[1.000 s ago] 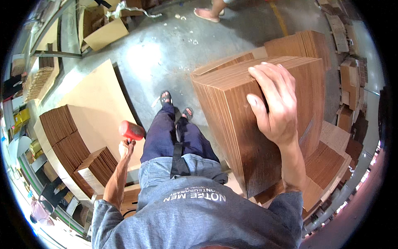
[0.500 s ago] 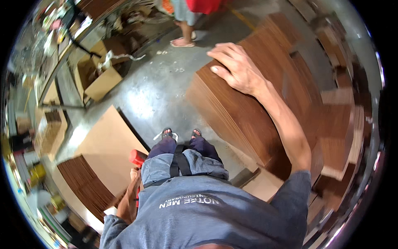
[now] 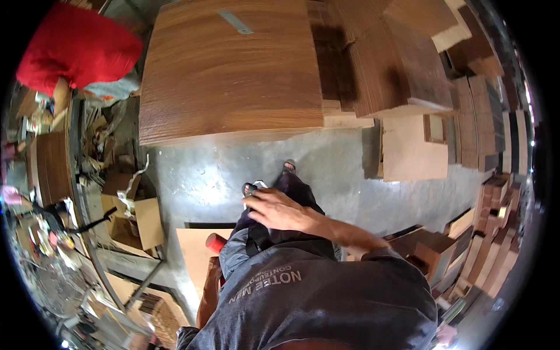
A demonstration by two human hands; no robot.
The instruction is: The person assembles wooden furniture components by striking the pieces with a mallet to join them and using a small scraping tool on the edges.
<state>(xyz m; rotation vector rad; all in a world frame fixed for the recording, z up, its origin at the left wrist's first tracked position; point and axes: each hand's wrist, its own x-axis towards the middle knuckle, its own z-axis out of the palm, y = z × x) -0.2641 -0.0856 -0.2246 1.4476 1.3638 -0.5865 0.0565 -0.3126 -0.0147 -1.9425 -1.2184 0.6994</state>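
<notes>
My right hand [image 3: 277, 209] hangs in front of my thighs, fingers loosely stretched and holding nothing. Low at my left side, a red-and-black hand tool [image 3: 216, 242] sticks out past my hip. My left forearm [image 3: 210, 289] runs up to it, but the fingers are mostly hidden; the earlier view shows them closed at the tool. Ahead of my feet stands a large stack of brown wood-grain boards [image 3: 230, 76], apart from both hands. A grey metal strip [image 3: 235, 21] lies on its top board.
More brown boards [image 3: 379, 70] stand right of the stack. A tan panel [image 3: 414, 154] is beyond my right foot. An open cardboard box [image 3: 146, 221] and a cluttered metal-framed table [image 3: 76, 192] are at left. A person in red [image 3: 79, 49] bends at far left.
My right hand has left the board stack and dropped in front of my thighs. My body and view have turned, so the stack now lies straight ahead. The red tool stays at my left side.
</notes>
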